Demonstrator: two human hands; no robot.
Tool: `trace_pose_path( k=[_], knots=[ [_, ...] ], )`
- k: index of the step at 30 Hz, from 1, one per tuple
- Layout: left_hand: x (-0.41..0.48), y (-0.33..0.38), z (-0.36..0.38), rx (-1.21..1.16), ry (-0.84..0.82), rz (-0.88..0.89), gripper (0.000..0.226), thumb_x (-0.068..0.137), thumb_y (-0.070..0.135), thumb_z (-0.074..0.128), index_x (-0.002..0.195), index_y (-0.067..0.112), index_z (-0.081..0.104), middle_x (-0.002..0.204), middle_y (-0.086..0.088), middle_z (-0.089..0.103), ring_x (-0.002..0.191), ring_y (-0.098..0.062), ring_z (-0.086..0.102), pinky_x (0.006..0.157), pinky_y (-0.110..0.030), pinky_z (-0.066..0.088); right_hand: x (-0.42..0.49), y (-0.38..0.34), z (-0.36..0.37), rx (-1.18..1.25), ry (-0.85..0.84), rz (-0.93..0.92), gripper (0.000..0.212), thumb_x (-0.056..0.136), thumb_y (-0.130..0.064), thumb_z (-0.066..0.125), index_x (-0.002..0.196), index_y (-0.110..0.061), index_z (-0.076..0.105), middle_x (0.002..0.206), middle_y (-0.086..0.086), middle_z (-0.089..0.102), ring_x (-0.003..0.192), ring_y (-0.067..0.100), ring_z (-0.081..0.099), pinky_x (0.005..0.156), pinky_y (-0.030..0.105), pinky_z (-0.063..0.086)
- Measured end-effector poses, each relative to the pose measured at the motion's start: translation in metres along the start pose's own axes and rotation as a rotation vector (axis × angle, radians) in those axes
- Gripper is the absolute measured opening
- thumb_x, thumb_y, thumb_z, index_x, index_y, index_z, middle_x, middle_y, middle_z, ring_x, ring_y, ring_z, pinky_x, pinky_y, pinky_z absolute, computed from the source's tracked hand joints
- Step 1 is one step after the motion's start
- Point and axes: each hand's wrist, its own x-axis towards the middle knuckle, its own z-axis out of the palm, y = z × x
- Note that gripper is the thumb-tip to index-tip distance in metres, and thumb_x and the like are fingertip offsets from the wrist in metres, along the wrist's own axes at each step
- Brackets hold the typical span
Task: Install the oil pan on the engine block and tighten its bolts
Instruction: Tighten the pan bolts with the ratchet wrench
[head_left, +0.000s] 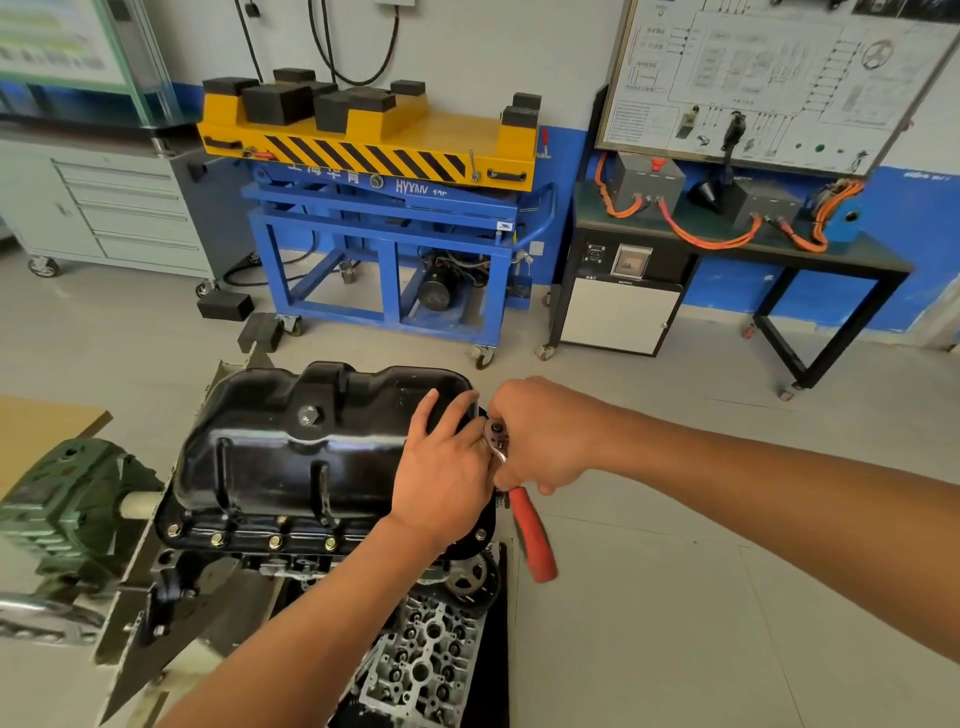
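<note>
Black oil pan (270, 457), four near-edge bolts (275, 543); left hand (441, 467) lies on it, fingers (428, 410) released; right hand (540, 441) grasps one ratchet (532, 535).

The engine block (291, 564) hangs on a green stand (67, 519), the black oil pan (291, 452) seated on top. 2 black blocks (225, 305) lie on the grey floor (675, 597).

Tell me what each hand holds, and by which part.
The right hand grips the ratchet wrench just below its head; the left hand holds nothing, resting on the oil pan.
</note>
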Motion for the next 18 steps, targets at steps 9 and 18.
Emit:
trace_pose_path(
  k=[9, 18],
  knots=[
    [0.002, 0.002, 0.007, -0.022, 0.088, -0.041, 0.039, 0.101, 0.037, 0.052, 0.080, 0.016, 0.077, 0.108, 0.003, 0.073, 0.130, -0.022, 0.053, 0.117, -0.049, 0.025, 0.013, 0.023, 0.004, -0.605, 0.279, -0.361, 0.025, 0.091, -0.002, 0.051, 0.109, -0.017, 0.061, 0.099, 0.000, 0.062, 0.094, 0.024, 0.062, 0.059, 0.033, 0.035],
    [0.001, 0.002, 0.012, -0.041, 0.136, -0.050, 0.034, 0.101, 0.036, 0.051, 0.097, 0.015, 0.077, 0.109, 0.003, 0.073, 0.131, -0.023, 0.052, 0.118, -0.049, 0.023, 0.010, 0.040, 0.009, -0.510, 0.203, -0.424, 0.035, 0.098, -0.011, 0.054, 0.133, -0.016, 0.050, 0.128, -0.002, 0.057, 0.108, 0.020, 0.057, 0.084, 0.040, 0.053]
  ],
)
